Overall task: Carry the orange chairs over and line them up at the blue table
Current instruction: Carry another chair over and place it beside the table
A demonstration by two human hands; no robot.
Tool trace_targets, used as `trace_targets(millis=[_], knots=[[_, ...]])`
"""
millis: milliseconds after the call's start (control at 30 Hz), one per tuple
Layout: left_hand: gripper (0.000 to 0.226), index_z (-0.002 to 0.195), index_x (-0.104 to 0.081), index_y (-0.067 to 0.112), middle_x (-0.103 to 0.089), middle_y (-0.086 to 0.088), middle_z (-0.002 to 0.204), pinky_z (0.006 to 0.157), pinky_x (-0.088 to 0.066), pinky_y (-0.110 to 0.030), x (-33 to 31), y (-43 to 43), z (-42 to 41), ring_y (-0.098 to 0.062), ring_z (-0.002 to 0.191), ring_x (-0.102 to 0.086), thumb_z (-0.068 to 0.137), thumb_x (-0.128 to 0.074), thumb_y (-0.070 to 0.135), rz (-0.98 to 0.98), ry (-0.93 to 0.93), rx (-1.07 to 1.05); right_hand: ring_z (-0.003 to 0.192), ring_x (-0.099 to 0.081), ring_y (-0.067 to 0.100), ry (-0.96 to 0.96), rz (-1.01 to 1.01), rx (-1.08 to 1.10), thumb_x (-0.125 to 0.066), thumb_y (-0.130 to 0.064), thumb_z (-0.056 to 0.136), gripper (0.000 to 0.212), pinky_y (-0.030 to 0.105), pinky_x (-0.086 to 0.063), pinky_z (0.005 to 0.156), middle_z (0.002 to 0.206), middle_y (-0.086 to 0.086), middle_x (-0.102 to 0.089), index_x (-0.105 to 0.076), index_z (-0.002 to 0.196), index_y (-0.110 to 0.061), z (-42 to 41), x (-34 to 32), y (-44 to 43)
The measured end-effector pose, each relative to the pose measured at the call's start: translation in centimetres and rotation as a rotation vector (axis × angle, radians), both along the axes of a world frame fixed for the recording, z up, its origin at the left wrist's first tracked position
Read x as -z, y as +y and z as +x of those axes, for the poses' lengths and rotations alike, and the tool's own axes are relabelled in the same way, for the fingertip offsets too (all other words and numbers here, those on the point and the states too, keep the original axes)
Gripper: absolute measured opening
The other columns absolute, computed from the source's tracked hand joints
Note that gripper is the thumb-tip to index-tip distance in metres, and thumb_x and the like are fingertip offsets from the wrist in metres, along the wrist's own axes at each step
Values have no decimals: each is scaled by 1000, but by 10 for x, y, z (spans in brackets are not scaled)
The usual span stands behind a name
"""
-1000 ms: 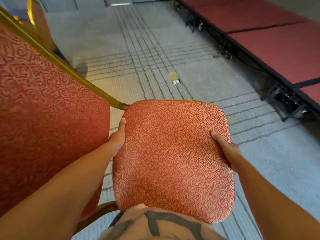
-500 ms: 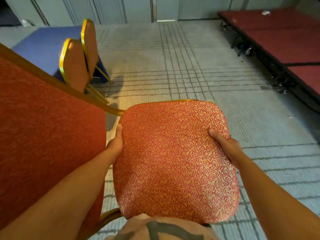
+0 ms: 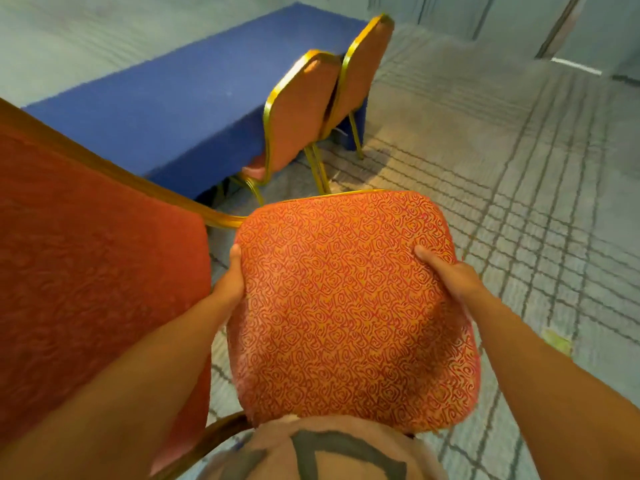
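I carry an orange chair with a gold frame, tipped on its side. Its patterned seat faces up at me and its backrest fills the left of the view. My left hand grips the seat's left edge, thumb on top. My right hand grips the right edge the same way. Ahead on the left stands the blue table. Two orange chairs stand side by side at its near long side, backs toward me.
Grey carpet with a dark grid pattern spreads to the right. Pale wall panels close off the far side. A small yellowish scrap lies on the carpet at the right. My shirt front shows at the bottom edge.
The view has swung left while I carry the chair: the red platforms at the right have dropped out of sight, and the blue table and its two chairs are nearer and more central. My grip is unchanged.
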State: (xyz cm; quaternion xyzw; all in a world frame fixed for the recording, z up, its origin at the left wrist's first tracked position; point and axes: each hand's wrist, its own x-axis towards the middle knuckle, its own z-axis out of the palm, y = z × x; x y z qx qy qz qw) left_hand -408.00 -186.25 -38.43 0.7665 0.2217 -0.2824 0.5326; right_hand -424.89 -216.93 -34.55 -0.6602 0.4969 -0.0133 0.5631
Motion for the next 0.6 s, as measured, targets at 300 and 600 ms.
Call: trace_targets(millis=[300,600], knots=[[96,139,-43,-4,-45,-24,142,108,-34,-46,7,20,47,-39,128,-45,86,-30,76,132,46,-448,97,-65,24,74,10,-410,-77,-60,71,72,35,-51,92,103,11,-69,-68,116,-4,181,26,-24],[122,134,-54,14,-57,-16,132,104,-41,-50,29,76,81,-37,117,-54,56,-18,101,26,113,-716,104,-62,23,55,-113,-802,-69,-90,37,113,35,-47,98,116,7,-68,-68,118,-12,346,22,32]])
